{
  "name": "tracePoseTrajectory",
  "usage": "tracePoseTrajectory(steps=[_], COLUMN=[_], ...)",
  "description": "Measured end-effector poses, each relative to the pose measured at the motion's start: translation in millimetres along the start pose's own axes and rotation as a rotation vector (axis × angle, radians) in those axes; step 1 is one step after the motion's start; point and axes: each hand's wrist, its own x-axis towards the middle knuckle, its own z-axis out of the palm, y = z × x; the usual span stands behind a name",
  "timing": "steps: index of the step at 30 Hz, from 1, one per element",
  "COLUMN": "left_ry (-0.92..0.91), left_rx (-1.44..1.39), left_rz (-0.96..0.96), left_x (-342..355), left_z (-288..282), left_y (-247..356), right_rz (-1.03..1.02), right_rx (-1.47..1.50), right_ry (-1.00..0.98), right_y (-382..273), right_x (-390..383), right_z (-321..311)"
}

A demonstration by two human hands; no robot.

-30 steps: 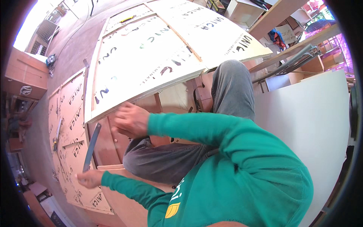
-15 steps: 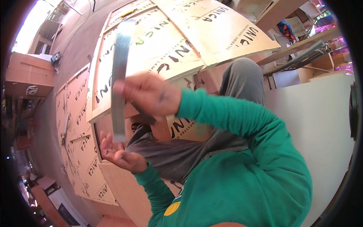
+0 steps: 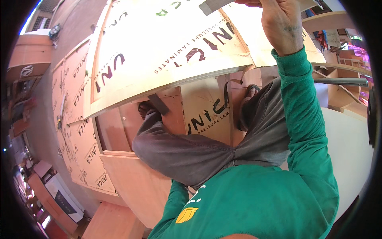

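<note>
My right hand point(image 3: 280, 26) is raised at the upper right, partly cut off by the top edge. Its fingers are closed on a flat grey strip point(image 3: 215, 4), whose squared end sticks out to the left over a large wooden panel point(image 3: 139, 75) with printed sheeting. The rest of the strip is cut off or hidden by the hand. My left sleeve point(image 3: 179, 197) bends down beside my thigh, and the left hand itself is hidden.
A dark grey strip point(image 3: 158, 104) lies by my foot on the reddish board beneath me. Wooden boards point(image 3: 137, 175) stand at my left. Another printed panel point(image 3: 79, 131) lies on the floor further left. A white surface point(image 3: 342, 155) is at my right.
My right hand has swung up and to the right with the grey strip, which has turned from upright to slanting. My left hand, open below the strip before, has dropped out of sight.
</note>
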Motion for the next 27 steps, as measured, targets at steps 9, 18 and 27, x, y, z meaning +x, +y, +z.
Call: tracePoseTrajectory(steps=[9,18,27], left_ry=[0.044,0.001,0.012], left_rx=[0.070,0.157,0.172], left_rz=[0.116,0.200,0.227], left_x=[40.1,80.9,105.7], left_z=[-26.6,-45.3,-56.7], left_y=[65.4,100.6,94.1], right_rz=[0.038,0.059,0.237], right_rx=[-0.185,-0.403,-0.308], right_ry=[-0.010,0.009,0.092], right_y=[28.7,57.3,59.3], right_x=[18.4,32.2,16.8], right_z=[7.0,1.6,26.5])
